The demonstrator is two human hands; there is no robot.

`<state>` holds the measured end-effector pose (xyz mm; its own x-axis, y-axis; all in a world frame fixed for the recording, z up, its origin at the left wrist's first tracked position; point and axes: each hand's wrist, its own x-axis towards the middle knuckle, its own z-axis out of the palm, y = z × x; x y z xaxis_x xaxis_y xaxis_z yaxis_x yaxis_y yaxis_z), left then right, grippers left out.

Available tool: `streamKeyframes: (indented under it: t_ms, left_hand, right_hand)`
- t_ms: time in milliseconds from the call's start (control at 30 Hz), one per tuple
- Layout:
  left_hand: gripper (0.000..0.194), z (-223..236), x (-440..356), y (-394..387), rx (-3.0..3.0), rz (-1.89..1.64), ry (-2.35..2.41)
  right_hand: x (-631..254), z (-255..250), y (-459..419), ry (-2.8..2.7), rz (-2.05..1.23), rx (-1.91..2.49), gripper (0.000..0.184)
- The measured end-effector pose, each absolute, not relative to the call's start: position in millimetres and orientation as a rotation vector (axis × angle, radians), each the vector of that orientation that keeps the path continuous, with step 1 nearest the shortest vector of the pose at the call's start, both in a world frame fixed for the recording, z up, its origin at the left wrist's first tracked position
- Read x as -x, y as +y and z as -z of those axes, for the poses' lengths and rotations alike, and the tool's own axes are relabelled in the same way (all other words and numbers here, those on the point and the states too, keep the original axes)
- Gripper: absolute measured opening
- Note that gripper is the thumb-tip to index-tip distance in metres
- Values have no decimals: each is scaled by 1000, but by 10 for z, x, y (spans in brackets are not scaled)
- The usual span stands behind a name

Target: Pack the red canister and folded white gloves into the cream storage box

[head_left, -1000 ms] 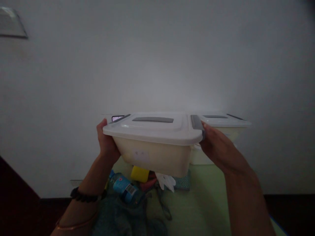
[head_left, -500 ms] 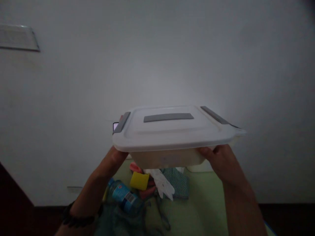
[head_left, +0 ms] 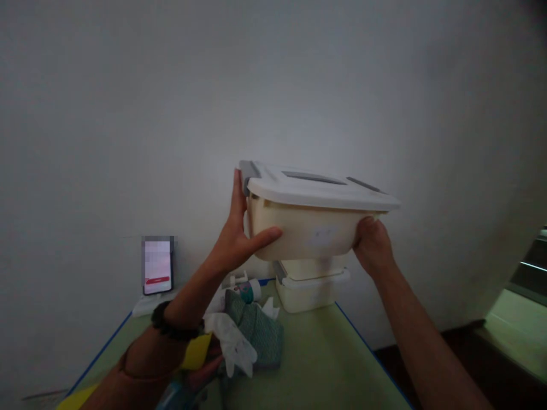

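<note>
Both my hands hold up a cream storage box (head_left: 299, 230) with a white lid (head_left: 290, 192) and grey latches. My left hand (head_left: 239, 236) presses its left end, fingers up beside the latch and thumb along the front wall. Under the rim at the right end, my right hand (head_left: 374, 239) grips the box; its far fingers are hidden. The lid tilts slightly down to the right. Behind and below the held box, a second cream box (head_left: 305, 293) stands on the green table, with something cream on its lid, partly covered.
On the green table (head_left: 311, 353) lie white gloves (head_left: 233, 341), a teal cloth (head_left: 258, 330), a yellow sponge (head_left: 197, 352) and a white-and-teal bottle (head_left: 250, 290). A phone (head_left: 158, 266) stands upright at the back left. A white wall (head_left: 273, 85) rises behind.
The view has swung right and the box has turned, so its front wall shows. My left hand now shows at its left end. The phone and the second box have come into fuller view.
</note>
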<state>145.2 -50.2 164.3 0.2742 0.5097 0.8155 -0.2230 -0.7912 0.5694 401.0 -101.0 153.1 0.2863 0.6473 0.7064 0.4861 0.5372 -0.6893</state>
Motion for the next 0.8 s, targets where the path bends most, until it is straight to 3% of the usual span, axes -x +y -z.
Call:
streamKeyframes:
  t_ms: [300,800]
  left_hand:
    - [135,-1611,-2190,33,-2085,-1500,245]
    - [130,-1446,-2556,277,-2016,-1605,264]
  right_hand:
    - [-4538,-1485,-705,-1368,-30,1159,69]
    - [-4779,-1466,-464,-1333,2,1151,71]
